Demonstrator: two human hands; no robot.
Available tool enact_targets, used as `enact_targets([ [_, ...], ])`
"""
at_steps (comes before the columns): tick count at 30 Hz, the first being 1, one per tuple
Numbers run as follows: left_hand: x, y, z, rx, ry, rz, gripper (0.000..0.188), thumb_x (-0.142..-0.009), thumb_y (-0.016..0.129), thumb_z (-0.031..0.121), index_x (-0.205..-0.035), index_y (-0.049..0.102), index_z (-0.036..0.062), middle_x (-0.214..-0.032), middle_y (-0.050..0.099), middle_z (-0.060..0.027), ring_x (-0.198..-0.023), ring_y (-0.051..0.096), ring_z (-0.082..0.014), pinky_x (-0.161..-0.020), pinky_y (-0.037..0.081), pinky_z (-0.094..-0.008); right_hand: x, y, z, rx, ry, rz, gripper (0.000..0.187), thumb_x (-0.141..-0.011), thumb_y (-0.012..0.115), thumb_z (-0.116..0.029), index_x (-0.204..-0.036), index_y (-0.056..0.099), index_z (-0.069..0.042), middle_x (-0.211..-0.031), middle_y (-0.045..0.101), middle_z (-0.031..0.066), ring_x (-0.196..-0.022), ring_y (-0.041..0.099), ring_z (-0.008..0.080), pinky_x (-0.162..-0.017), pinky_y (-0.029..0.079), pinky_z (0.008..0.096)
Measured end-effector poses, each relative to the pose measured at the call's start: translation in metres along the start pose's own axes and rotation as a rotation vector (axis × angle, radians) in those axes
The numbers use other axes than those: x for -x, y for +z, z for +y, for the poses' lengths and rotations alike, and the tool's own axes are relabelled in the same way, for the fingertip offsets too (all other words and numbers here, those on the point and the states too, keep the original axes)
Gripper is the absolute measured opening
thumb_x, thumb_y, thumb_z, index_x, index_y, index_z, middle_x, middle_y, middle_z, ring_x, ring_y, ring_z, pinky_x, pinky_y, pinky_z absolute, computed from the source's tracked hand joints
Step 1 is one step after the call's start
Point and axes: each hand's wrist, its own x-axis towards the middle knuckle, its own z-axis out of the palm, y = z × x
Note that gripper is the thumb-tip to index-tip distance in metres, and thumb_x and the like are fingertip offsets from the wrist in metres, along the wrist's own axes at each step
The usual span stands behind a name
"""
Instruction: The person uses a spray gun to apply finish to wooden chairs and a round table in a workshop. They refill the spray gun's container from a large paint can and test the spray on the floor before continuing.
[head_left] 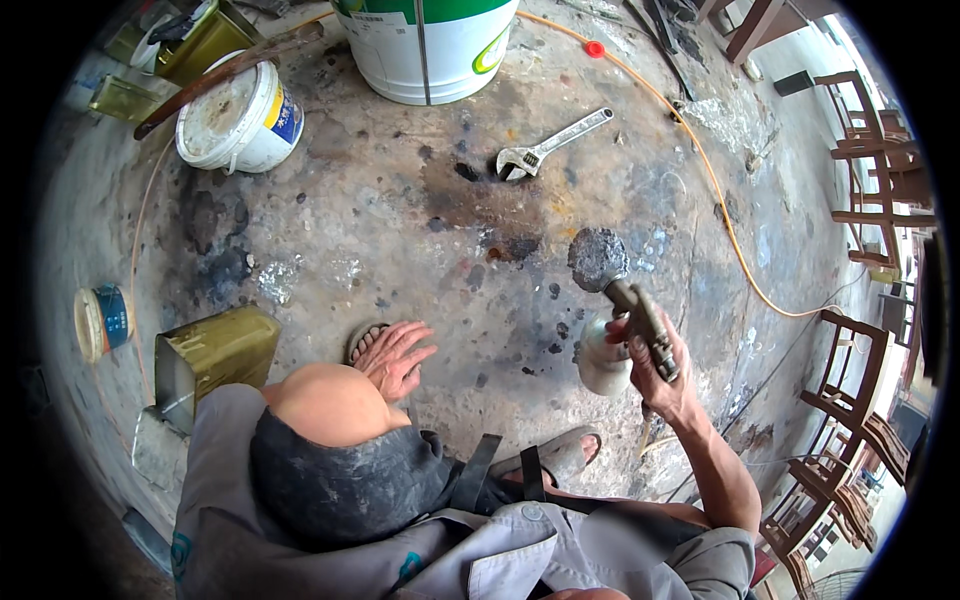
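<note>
Grey shirt (pixel 515 545) filling the near edge, bent knee (pixel 325 400) poking up beside it, and out over the right half of the stained floor (pixel 400 200) we find the spray gun (pixel 650 325), gripped firmly, the right hand (pixel 665 370) wrapped around it! Pale cup (pixel 603 368) below, partly hidden by those fingers. Left hand (pixel 393 358): fingers spread, nothing visible in them, hanging past the knee by a sandal (pixel 362 338). So how far along? Gun in hand, cup apparently fitted, I'd judge; what's finished and what's left, this view can't say. Just past the gun's nose, a dark round patch (pixel 598 258), stain or separate piece, too hard to call! Toward the far edge lies an adjustable wrench (pixel 558 138), loose and untouched, with a big white-and-green bucket (pixel 385 60) behind it. Far left corner: a lidded pail (pixel 235 145), a wooden stick (pixel 200 90) across it. Olive tin (pixel 225 345) crowding the knee, orange hose (pixel 724 200) curving down the right side, a possible snag, and wooden chairs (pixel 845 408) lining the right edge.
</note>
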Motion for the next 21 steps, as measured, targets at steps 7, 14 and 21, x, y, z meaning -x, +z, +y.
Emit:
enact_targets([
  [7,0.002,0.003,-0.001,-0.019,0.006,0.007,0.051,-0.081,0.064,0.007,-0.131,0.062,0.0030,-0.148,0.048,-0.0191,-0.143,0.040,-0.0399,-0.119,0.033,-0.0549,-0.014,0.005,-0.024,0.024,-0.062,0.060,0.071,-0.104,0.062,-0.040,-0.156,0.037,0.003,-0.118,0.069,0.0152,-0.104,0.067,0.0202,-0.096,0.052,0.0349],
  [14,0.001,0.004,-0.002,-0.046,0.025,0.028,0.051,-0.080,0.063,0.007,-0.131,0.061,0.0049,-0.147,0.049,-0.0184,-0.142,0.043,-0.0381,-0.118,0.034,-0.0546,-0.049,0.040,-0.069,-0.090,-0.278,0.094,0.067,-0.104,0.063,-0.033,-0.155,0.038,0.002,-0.113,0.068,0.0120,-0.101,0.066,0.0164,-0.092,0.052,0.0309],
  [21,0.003,0.002,-0.002,-0.060,0.034,0.034,0.052,-0.080,0.063,0.008,-0.132,0.061,0.0050,-0.146,0.050,-0.0188,-0.140,0.044,-0.0391,-0.116,0.035,-0.0542,-0.077,0.057,-0.111,0.273,-0.513,0.174,0.054,-0.099,0.066,-0.014,-0.148,0.048,0.002,-0.135,0.064,0.0233,-0.113,0.071,0.0276,-0.096,0.053,0.0350],
])
